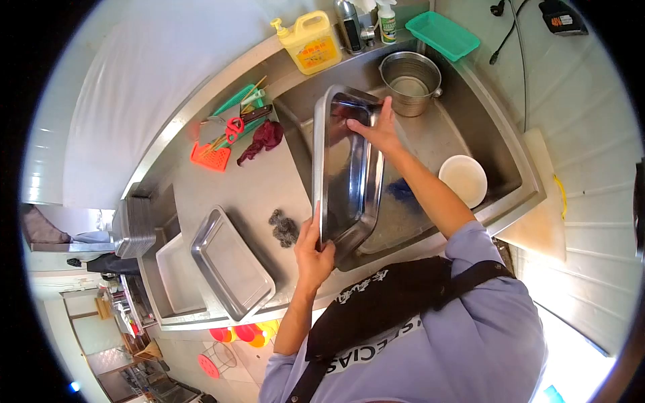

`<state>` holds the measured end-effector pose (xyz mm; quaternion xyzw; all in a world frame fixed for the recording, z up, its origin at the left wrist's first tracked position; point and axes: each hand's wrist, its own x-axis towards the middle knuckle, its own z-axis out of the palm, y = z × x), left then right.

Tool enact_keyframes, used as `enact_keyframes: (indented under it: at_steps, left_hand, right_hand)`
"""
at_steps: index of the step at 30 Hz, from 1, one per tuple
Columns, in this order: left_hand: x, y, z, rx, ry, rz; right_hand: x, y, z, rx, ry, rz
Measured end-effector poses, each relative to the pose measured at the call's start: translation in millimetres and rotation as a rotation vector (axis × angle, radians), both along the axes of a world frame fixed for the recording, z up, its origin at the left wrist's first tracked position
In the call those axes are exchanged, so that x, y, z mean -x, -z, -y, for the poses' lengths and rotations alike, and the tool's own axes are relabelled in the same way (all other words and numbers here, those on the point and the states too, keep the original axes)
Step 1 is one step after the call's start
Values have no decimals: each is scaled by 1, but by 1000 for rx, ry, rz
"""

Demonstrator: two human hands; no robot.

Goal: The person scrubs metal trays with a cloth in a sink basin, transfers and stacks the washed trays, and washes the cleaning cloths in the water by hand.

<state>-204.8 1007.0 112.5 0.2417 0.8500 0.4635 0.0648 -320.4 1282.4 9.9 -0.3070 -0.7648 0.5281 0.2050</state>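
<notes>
A deep metal tray (322, 144) is held tilted on its side over the right sink basin. My left hand (314, 252) grips its near left rim, thumb and fingers closed on the edge. My right hand (381, 131) is at the tray's far right side, thumb inside and fingers over the rim. A second metal tray (232, 265) lies on the steel counter to the left, beside a dark grey scouring ball (284, 228). Below the held tray, a blue cloth (401, 191) lies in the basin.
The right basin holds a metal pot (411, 84) and a white bowl (463, 181). Along the back are a yellow jug (312, 50), a spray bottle (387, 25) and a green tray (443, 35). A maroon cloth (263, 140), red scissors (234, 129) and a cleaver lie left; stacked trays (132, 225) stand farther left.
</notes>
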Motion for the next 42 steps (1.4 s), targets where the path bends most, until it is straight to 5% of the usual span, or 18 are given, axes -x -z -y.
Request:
enact_keyframes:
  at_steps: [3,4,8,10,11,14,19,22,25,29,31,37,42]
  left_hand:
    - [8,12,6,-47,-38,-21]
    - [7,8,6,-16,-72,4]
    - [13,18,13,-89,-123,18]
    - [11,19,16,-93,-143,91]
    - [9,18,15,-78,-144,93]
    - [12,13,14,-39,-130,46]
    - [12,22,9,-24,-111,64]
    - [14,29,3,-83,-99,150]
    - [12,36,2,-73,-60,136]
    - [13,29,0,-107,-91,112]
    - [13,23,3,-71,-106,49]
    - [10,27,-1,-83,-103,1]
    - [16,27,-9,-158,-126,-24]
  right_hand:
    - [1,47,-17,-17,-205,-260]
    - [-10,55,-12,231,-214,-261]
    - [-81,128,-9,-379,-508,751]
    - [-124,184,-5,-662,-732,788]
    - [-131,196,-13,-615,-909,806]
    - [-113,176,-30,135,-681,933]
    - [-78,-15,-29,235,-725,400]
    - [-43,-55,-30,162,-667,59]
    - [-10,-63,-19,-208,-472,-197]
    - [4,-12,11,-414,-403,-153]
    - [-16,10,25,-456,-447,25]
    - [-67,55,48,-674,-741,-59]
    - [-112,61,68,-558,-1044,31]
